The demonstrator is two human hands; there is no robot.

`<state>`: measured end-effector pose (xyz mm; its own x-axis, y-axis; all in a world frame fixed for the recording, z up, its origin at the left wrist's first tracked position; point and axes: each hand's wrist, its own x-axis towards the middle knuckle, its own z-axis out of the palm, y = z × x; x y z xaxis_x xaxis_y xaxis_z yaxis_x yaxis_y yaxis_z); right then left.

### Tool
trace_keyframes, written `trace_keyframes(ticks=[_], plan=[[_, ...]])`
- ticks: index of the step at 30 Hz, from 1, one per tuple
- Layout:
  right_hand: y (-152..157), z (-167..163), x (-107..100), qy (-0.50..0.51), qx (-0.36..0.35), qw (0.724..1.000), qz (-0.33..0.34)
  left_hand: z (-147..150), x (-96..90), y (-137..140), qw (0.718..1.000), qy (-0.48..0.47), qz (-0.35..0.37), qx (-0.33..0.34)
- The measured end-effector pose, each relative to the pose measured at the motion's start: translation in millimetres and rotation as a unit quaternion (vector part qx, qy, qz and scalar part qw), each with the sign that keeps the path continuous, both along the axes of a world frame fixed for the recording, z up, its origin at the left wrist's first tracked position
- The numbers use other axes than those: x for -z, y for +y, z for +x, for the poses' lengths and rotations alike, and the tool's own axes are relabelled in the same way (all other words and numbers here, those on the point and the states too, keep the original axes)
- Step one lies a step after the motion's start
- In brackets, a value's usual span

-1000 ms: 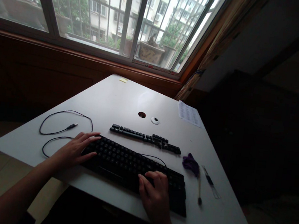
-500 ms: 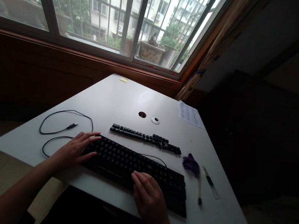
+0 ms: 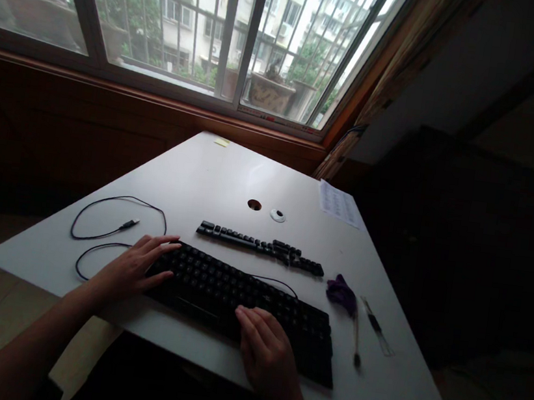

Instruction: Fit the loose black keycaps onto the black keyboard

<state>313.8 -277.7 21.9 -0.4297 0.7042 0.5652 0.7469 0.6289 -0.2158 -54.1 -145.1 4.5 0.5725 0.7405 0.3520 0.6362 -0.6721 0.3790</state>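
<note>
A black keyboard (image 3: 216, 283) lies at a slant along the near edge of the white table. My left hand (image 3: 133, 267) grips its left end, fingers over the far corner and thumb on the near side. Over the lower middle of the keyboard, my right hand (image 3: 264, 347) has its fingertips pressed together in a pinch. Whatever may be between those fingertips is too small or hidden to make out. Behind the keyboard, loose black keycaps (image 3: 261, 246) are laid out in rows.
A USB cable (image 3: 117, 233) loops on the left. At right lie a purple cloth (image 3: 342, 294), a small brush (image 3: 357, 343) and a wire keycap puller (image 3: 378, 329). Farther back are a round hole (image 3: 254, 205), its white cover (image 3: 277, 215), a printed sheet (image 3: 340, 204) and a yellow note (image 3: 221, 142).
Almost nothing differs. My right hand has shifted very slightly over the keyboard, its fingertips still pinched; my left hand stays on the keyboard's left end.
</note>
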Motion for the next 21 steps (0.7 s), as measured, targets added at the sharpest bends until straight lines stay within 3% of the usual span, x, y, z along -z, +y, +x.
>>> trace_keyframes(ticks=[6,12,21], plan=[[-0.6,0.9,3.2,0.004,0.002,1.000,-0.001,1.2,-2.2,-1.3,1.000,0.002,-0.005,-0.004],[0.6,4.7,8.9,-0.024,0.068,0.997,0.005,1.5,-1.8,-1.1,1.000,-0.001,-0.003,-0.004],[1.8,5.4,9.2,-0.010,0.090,0.996,0.015,0.6,-0.4,-0.3,1.000,0.004,-0.002,-0.003]])
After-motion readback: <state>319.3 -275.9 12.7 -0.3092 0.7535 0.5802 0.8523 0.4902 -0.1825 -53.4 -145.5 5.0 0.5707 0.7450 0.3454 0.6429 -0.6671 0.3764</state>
